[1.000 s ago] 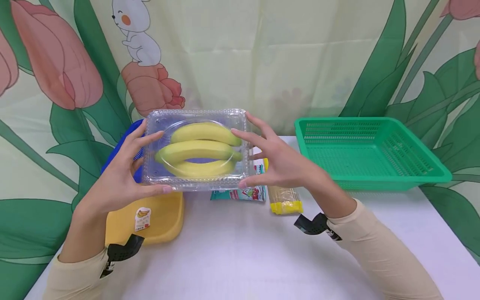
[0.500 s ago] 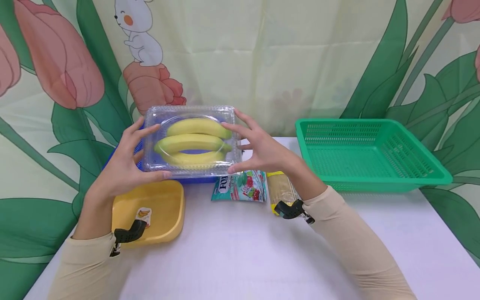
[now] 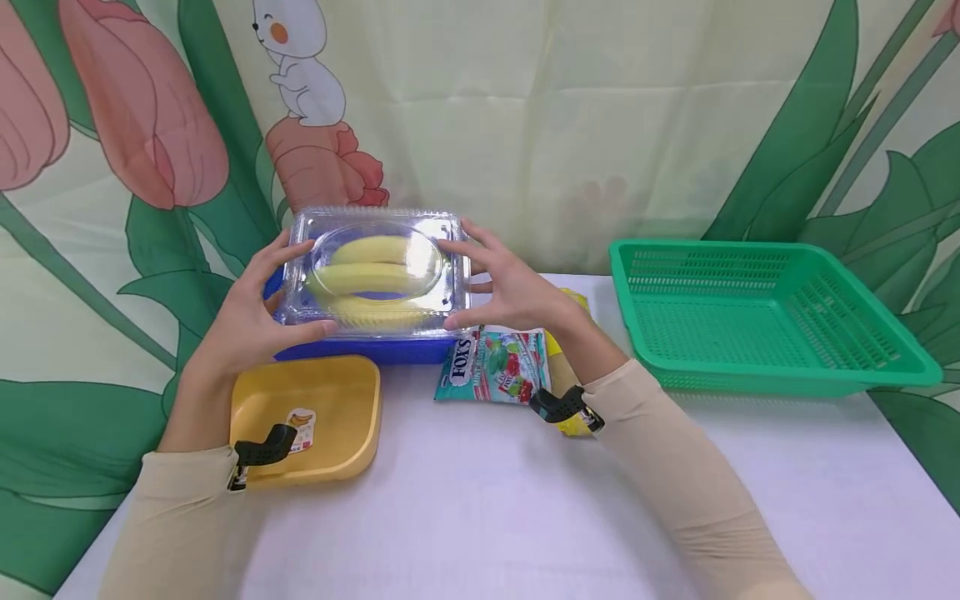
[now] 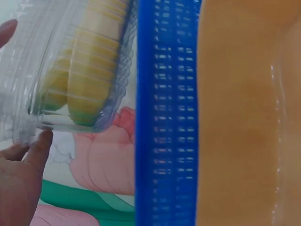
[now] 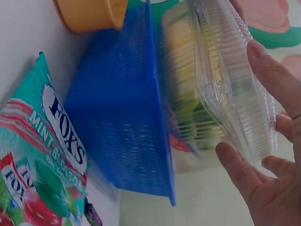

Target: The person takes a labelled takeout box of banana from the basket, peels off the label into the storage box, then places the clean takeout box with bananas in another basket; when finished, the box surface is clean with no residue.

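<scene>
Both hands hold a clear plastic clamshell box (image 3: 360, 318) with three yellow bananas (image 3: 367, 275) inside. My left hand (image 3: 247, 321) grips its left end, thumb along the near side. At the other end, my right hand (image 3: 513, 287) has the thumb at the near corner and fingers spread along the side. Beneath the box stands a blue plastic basket (image 3: 382, 352), mostly hidden in the head view. In the right wrist view the box (image 5: 230, 94) hovers tilted just above the rim of the basket (image 5: 122, 117).
A yellow tub (image 3: 337, 417) with a banana sticker (image 3: 302, 427) stands in front of the basket. Right of it lie a teal FOX'S candy bag (image 3: 498, 367) and a yellow-ended packet (image 3: 573, 427), partly behind my right arm. A green basket (image 3: 750, 375) stands at the right.
The box of bananas has moved away from me and lower, over the blue basket, and its top has tipped flatter. Both hands have travelled with it, keeping their hold.
</scene>
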A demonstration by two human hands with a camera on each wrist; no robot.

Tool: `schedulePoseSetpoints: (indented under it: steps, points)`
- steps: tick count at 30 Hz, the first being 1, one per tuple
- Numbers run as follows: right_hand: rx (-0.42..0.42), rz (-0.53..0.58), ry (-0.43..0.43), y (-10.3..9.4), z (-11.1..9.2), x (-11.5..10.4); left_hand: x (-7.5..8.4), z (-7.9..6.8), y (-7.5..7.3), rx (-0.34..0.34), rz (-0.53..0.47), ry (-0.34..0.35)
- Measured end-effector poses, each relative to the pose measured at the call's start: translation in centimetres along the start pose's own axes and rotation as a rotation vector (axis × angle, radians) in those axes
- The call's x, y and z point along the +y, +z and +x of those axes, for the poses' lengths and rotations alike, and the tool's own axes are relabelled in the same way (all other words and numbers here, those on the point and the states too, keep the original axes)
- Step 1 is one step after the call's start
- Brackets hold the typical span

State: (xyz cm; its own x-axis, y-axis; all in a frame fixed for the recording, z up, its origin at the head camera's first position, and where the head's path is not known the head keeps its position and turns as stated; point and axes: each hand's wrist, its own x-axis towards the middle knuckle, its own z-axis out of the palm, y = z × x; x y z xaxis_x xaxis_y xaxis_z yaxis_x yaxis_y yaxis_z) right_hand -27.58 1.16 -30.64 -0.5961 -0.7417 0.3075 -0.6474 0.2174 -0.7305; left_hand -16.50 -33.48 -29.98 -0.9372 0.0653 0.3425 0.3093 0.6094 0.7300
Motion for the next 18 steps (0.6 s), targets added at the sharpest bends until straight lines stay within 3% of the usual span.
schedulePoseSetpoints:
  steps: [9,18]
  points:
    - [-0.092,-0.060,0.138,1.7,1.9,0.4,-2.8,0.7,-1.4,0.005,-0.011,-0.094]
    - [-0.134,-0.169,0.171,2.6,2.8,1.7,-4.9,1.8,-0.9,-0.013,-0.032,-0.139]
